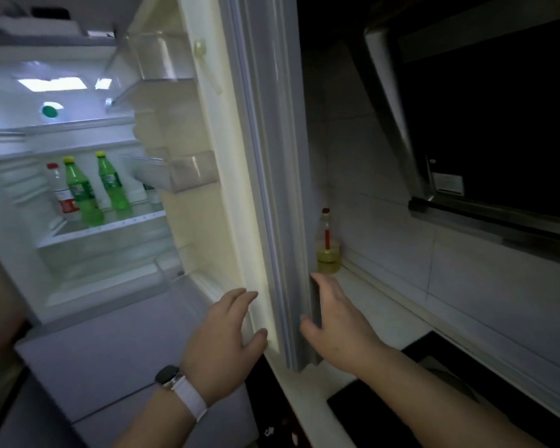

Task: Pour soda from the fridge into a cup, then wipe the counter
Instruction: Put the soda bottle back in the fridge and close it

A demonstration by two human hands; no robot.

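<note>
The fridge stands open, its white door (256, 189) swung out edge-on in the middle of the view. On a lit glass shelf inside stand two green soda bottles with yellow caps (78, 192) (112, 185) and a clear bottle with a red cap and label (62, 195). My left hand (227, 337), with a watch on its wrist, lies flat against the door's inner side near its lower edge. My right hand (333, 321) presses on the door's outer edge, fingers spread. Neither hand holds anything. No cup is in view.
A white counter (369, 305) runs along the right under a tiled wall. An oil bottle with a red cap (327, 247) stands at its far end beside the door. A dark cooktop (434, 399) is set into the counter, under a range hood (466, 124).
</note>
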